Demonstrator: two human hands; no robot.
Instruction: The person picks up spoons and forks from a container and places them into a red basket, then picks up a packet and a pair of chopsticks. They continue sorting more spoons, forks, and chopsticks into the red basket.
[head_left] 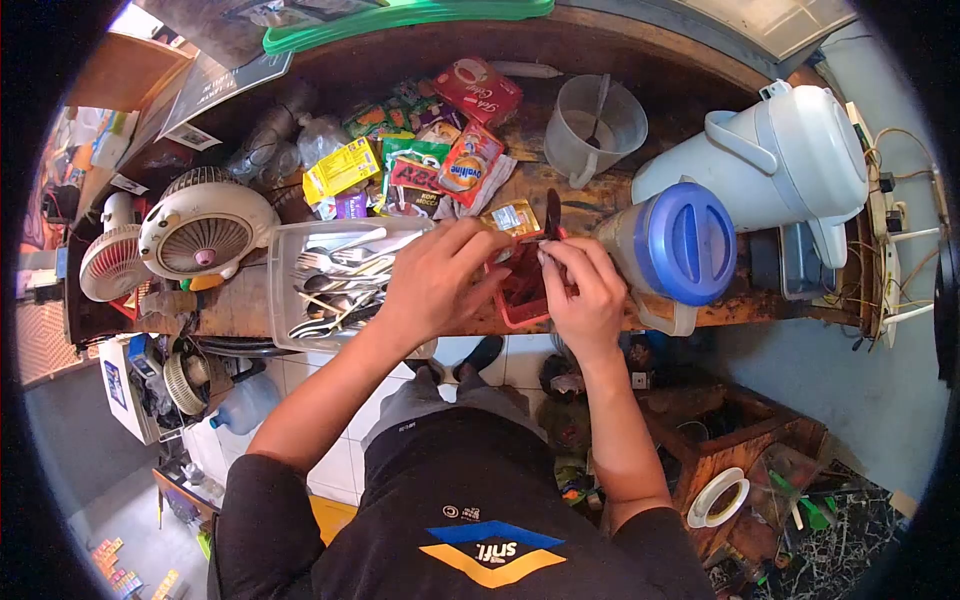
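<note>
My left hand (440, 275) is over the right side of a clear plastic bin (283, 285) of spoons and forks (345, 270). Its fingers curl toward a small red basket (527, 318). Across from it, my right hand (585, 295) is closed in a pinch above the basket. A dark, narrow, blade-like thing (553, 212) stands up at its fingertips. Both sets of fingertips meet around something small, which they partly hide. Just behind the basket lies a yellow-brown sachet (512, 217).
Food and drink packets (415, 175) are piled behind the bin. A clear measuring jug (585, 125) with a spoon, a blue-lidded pitcher (690, 245) and a pale thermos (760, 160) stand to the right. Small fans (205, 230) sit left. The wooden table's front edge (470, 325) is near my body.
</note>
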